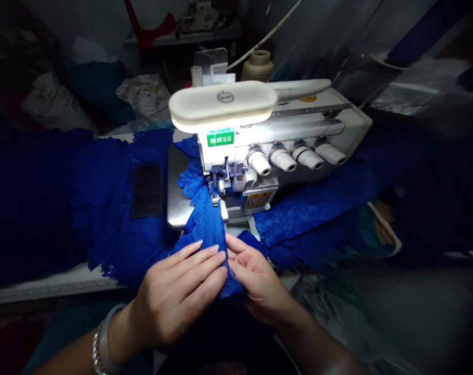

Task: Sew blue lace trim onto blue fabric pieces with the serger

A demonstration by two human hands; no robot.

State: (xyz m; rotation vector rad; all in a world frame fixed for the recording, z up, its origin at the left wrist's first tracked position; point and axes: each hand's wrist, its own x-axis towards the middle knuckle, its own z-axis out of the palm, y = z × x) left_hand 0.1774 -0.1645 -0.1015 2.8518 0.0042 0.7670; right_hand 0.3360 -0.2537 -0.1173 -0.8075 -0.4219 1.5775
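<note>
A strip of blue lace fabric (211,226) runs from under the presser foot (215,200) of a white overlock sewing machine (256,140) toward me. My left hand (177,291) lies over the fabric in front of the foot, its fingers stretched out flat across it. At the strip's right edge, my right hand (260,276) pinches the blue lace between thumb and fingers. Both hands are close together, a short way before the needle area. The fabric's scalloped edge spreads left over the metal plate (177,192). Its near end hangs down between my hands.
A lit lamp head (223,104) hangs over the needle area. Several white tension dials (284,159) line the machine's front. A dark phone-like rectangle (146,188) lies on blue lace at left. More blue lace (314,208) lies at right. A thread cone (257,65) stands behind.
</note>
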